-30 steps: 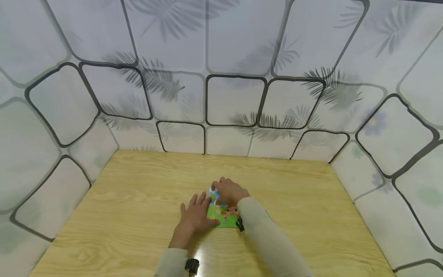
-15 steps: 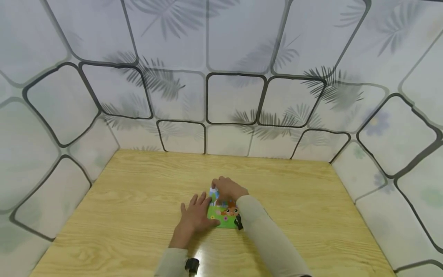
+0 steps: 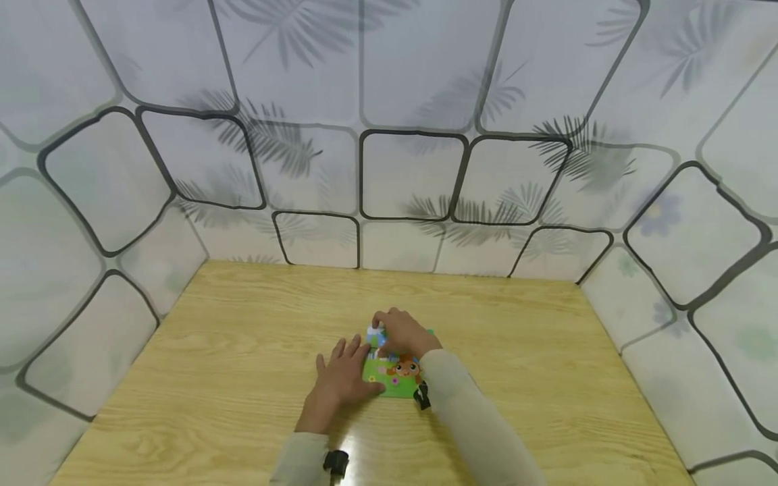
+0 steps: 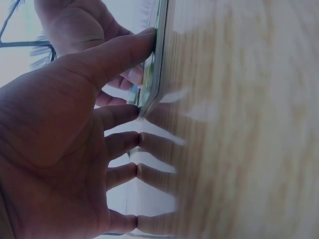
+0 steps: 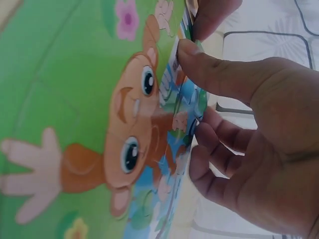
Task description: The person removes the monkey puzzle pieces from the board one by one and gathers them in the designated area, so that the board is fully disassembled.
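A jigsaw puzzle (image 3: 392, 387) with a brown cartoon monkey on green grass lies flat on the wooden table. Fingers spread, my left hand (image 3: 342, 381) rests at its left side. In the left wrist view the thumb (image 4: 142, 45) presses the puzzle's edge, and the other fingertips touch the tabletop. My right hand (image 3: 401, 334) arches over the upper part, covering some of the picture. Seen from the right wrist, its thumb and fingers pinch a small green and blue puzzle piece (image 5: 201, 102) that stands slightly raised from the board.
The wooden table (image 3: 255, 324) extends around the puzzle on all sides. Pale walls (image 3: 413, 175) with a stone-outline and leaf pattern enclose it at the back, left and right. A black wrist strap part (image 3: 336, 462) sits by the left sleeve.
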Tool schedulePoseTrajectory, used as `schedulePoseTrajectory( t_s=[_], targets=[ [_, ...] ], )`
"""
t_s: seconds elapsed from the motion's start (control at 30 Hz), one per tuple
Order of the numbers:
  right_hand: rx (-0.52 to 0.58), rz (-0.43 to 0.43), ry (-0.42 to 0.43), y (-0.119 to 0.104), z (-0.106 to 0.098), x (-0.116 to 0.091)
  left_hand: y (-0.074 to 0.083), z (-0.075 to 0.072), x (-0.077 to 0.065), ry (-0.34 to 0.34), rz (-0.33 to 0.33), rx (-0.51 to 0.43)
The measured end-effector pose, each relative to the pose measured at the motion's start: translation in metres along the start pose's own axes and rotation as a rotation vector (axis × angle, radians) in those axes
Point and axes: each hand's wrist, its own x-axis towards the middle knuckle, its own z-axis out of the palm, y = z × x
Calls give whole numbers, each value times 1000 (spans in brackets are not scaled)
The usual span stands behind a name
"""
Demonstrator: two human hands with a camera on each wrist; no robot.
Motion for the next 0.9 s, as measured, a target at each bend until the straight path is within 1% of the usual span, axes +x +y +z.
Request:
schedulePoseTrajectory(
  t_s=[0.07,0.2,0.4,0.57,0.7,0.9],
  targets=[
    [-6,-3,28,2,2,-1,1,-1,0,0,0,-2],
    [15,-6,65,4,4,-3,0,1,3,-2,-10,2],
    [96,5,131,10,6,-5,0,1,8,-4,-18,14],
    [159,-20,194,15,9,-9,0,2,8,-10,-14,14],
    [225,-20,215,17,9,-12,-1,3,8,-5,-8,13],
    [248,-5,219,19,11,-10,-3,5,10,4,-3,16]
  ],
)
